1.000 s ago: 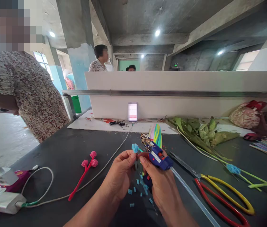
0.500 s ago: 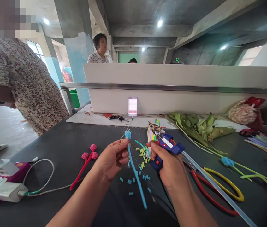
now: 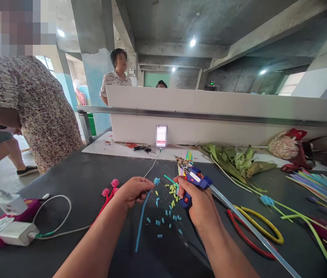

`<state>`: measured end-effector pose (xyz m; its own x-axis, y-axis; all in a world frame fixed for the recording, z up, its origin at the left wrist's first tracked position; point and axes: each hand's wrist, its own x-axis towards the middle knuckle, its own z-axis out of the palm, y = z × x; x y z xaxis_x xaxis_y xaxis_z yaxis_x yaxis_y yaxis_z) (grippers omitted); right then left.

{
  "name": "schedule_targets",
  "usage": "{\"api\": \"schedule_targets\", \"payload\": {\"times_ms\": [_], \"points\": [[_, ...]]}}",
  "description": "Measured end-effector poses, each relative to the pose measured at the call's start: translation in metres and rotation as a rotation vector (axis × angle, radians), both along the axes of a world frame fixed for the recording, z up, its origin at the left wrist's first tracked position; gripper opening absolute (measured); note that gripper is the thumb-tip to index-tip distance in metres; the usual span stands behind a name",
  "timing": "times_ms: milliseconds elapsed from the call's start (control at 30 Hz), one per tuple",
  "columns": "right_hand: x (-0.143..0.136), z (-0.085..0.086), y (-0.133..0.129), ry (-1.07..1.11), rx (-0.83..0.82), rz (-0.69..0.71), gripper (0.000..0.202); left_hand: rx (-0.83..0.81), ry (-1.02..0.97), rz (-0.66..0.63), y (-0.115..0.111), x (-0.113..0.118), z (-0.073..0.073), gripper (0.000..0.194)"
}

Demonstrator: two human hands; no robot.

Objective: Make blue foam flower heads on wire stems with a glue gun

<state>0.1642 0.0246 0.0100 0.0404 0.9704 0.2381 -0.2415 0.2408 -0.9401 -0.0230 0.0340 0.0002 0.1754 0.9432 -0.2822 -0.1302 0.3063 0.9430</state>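
Blue stem (image 3: 142, 218) w/ crinkled top is over the tbl (image 3: 76, 185), centre, its top pinched in L hand (image 3: 136, 191). R hand (image 3: 196, 199) grips blue glue gun (image 3: 194, 177), clear stick (image 3: 239, 216) slanting near right. Blue bits (image 3: 158, 222) & yellow-green bits (image 3: 172, 193) lie btwn/below. Pink-tipped red stem (image 3: 105, 202) left; scissors' handles (image 3: 279, 234) right; leafy bunch (image 3: 239, 160) far right; phone (image 3: 161, 136) upright, far centre.

The glue gun (image 3: 194, 177) is dark blue with a white label. The scissor handles (image 3: 256, 227) are red and yellow, the stem (image 3: 142, 220) and its flower (image 3: 157, 181) blue, the power strip (image 3: 7, 226) magenta and white, the standing person's shirt (image 3: 117, 79) patterned in dark specks on white.
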Motion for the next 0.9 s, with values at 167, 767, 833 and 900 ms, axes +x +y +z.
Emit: {"api": "schedule_targets", "payload": {"times_ms": [167,767,833,900], "points": [[0.015,0.015,-0.026,-0.309,-0.041,0.066,0.018,0.027,0.040,0.009,0.003,0.005,-0.011,0.025],[-0.008,0.007,-0.037,-0.516,0.051,-0.118,0.021,0.246,-0.184,0.249,-0.016,0.033,0.010,0.022],[-0.011,0.004,-0.035,-0.501,0.051,-0.128,0.021,0.239,-0.223,0.276,-0.016,0.031,0.012,0.025],[-0.013,0.001,-0.035,-0.482,0.032,-0.159,0.022,0.231,-0.229,0.298,-0.016,0.029,0.014,0.025]]}}
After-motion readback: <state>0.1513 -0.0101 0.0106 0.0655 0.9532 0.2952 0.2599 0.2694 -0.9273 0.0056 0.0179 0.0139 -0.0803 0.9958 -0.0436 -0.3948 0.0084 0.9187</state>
